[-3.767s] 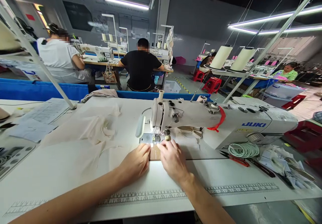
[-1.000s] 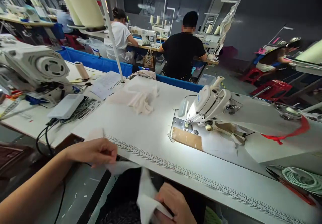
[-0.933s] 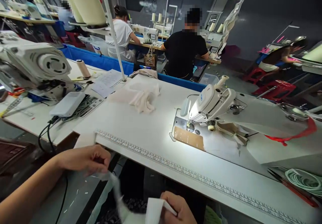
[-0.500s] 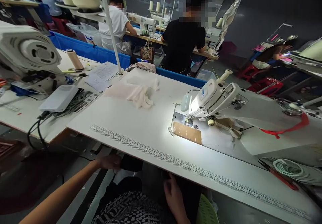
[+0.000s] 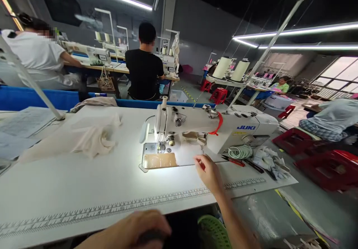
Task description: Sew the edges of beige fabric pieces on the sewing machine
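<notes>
My right hand (image 5: 207, 172) is over the front of the white sewing machine (image 5: 192, 120), just right of the tan plate (image 5: 159, 160) below the lit needle area. Its fingers are loosely bent and a little apart, with nothing visible in them. At the table's front edge, my left hand (image 5: 148, 224) is blurred, its fingers curled around something dark that I cannot make out. Sheer cream fabric (image 5: 93, 141) lies crumpled on the white table (image 5: 84, 182), left of the machine.
Right of the machine lie a pale green cord coil (image 5: 239, 152), red-handled snips (image 5: 236, 161) and a heap of fabric scraps (image 5: 270, 161). A printed ruler (image 5: 134, 204) runs along the front edge. A green basket (image 5: 212, 230) stands below. Co-workers sit beyond a blue cloth trough (image 5: 39, 97).
The view has swung right and up. My right hand has risen from below the table edge to the machine's front. My left hand has also come up to the edge.
</notes>
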The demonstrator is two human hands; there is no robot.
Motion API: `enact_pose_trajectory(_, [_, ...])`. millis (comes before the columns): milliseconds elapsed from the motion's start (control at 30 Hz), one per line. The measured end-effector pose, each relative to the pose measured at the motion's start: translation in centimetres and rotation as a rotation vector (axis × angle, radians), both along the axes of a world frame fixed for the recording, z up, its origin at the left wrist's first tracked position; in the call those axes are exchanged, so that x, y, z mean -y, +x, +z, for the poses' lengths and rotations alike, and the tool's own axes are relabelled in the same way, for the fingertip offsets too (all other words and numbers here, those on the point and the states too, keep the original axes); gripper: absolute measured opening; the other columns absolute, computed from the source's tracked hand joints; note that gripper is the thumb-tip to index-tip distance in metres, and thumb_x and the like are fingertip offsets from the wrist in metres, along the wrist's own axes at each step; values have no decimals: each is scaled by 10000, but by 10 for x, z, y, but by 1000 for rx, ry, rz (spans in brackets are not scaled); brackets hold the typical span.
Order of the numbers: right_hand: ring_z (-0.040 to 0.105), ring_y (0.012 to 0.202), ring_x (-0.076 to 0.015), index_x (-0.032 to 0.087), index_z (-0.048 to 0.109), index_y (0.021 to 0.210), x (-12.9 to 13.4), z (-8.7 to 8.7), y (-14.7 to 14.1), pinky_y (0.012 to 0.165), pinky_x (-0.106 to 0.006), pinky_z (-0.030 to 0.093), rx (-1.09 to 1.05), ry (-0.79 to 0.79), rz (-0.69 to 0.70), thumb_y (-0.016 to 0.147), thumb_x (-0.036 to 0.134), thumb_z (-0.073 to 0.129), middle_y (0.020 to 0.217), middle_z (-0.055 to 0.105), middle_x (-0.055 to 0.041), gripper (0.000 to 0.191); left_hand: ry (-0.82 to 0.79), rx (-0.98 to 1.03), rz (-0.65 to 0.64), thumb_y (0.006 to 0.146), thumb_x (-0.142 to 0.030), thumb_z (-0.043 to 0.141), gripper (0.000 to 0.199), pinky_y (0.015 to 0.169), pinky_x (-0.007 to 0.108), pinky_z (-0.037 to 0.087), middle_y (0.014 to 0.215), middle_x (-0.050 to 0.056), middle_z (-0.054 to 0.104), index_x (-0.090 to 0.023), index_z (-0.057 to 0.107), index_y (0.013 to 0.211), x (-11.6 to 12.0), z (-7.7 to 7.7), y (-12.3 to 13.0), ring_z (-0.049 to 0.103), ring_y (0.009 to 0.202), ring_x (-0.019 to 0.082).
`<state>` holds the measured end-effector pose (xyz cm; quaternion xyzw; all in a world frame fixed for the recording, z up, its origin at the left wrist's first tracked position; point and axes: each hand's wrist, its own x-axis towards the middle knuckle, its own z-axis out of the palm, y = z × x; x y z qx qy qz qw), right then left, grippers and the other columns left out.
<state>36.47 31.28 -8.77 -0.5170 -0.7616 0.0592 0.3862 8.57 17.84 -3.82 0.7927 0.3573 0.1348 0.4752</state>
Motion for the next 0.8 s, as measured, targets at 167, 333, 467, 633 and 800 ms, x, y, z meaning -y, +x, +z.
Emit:
enact_pose_trajectory(167, [583, 807, -126, 161, 667, 959, -60, 1, 2, 713, -240, 395, 257, -47, 7, 871, 166, 577, 1006, 632, -34, 126, 478, -181, 313, 922, -168, 426, 292, 949, 351, 473, 1132, 123, 625, -104, 587, 1157, -103, -7, 75, 583, 1066, 205])
enact_pose_trajectory(333, [565, 771, -148, 135, 620, 835, -66, -5, -1, 669, -273, 345, 353, -16, 40, 885, 159, 557, 910, 599, -46, 84, 520, -390, 537, 900, -150, 474, 374, 929, 447, 491, 1170, 178, 618, -12, 543, 1241, -169, -27, 104, 614, 1067, 303])
enact_pose_trajectory(467, [550, 782, -150, 136, 591, 852, -69, -14, 6, 687, -275, 356, 307, 80, 40, 911, 168, 521, 911, 585, -45, 96, 537, -370, 623, 928, -216, 467, 399, 929, 457, 490, 1245, 210, 575, -9, 545, 1260, -178, -31, 107, 588, 1115, 321])
enact_pose_trajectory(633, [531, 819, -103, 139, 515, 851, -68, -8, 14, 723, -219, 390, 157, 418, 199, 918, 108, 483, 879, 547, -31, 80, 627, -175, 656, 956, -351, 470, 314, 965, 432, 459, 1157, 138, 632, -123, 670, 1034, -186, -40, 111, 503, 1175, 288])
enact_pose_trajectory(800, [523, 713, -120, 157, 546, 836, -64, -13, 13, 634, -277, 357, 293, 252, 141, 915, 186, 526, 871, 561, -23, 86, 671, -15, 627, 935, -268, 449, 178, 910, 352, 446, 972, 97, 640, -168, 558, 837, -186, -47, 110, 520, 1019, 214])
